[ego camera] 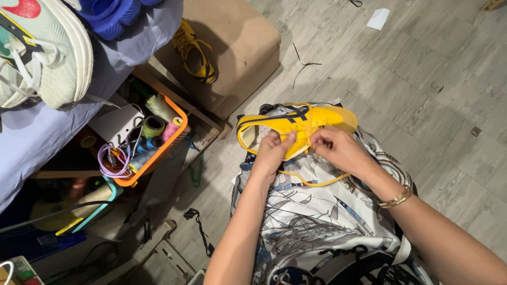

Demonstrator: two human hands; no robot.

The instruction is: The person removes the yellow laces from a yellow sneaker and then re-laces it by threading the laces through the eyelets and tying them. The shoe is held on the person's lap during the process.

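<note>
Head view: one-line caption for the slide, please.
Both hands, left hand and right hand, grip a yellow sneaker over a patterned cloth.

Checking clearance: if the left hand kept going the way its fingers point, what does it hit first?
Nothing new: the left hand is already pinching the yellow sneaker. Past the shoe, probably bare wooden floor, though depth is unclear.

The light is soft and even on the grey floor; the lower left corner is dark, and the picture is sharp.
</note>
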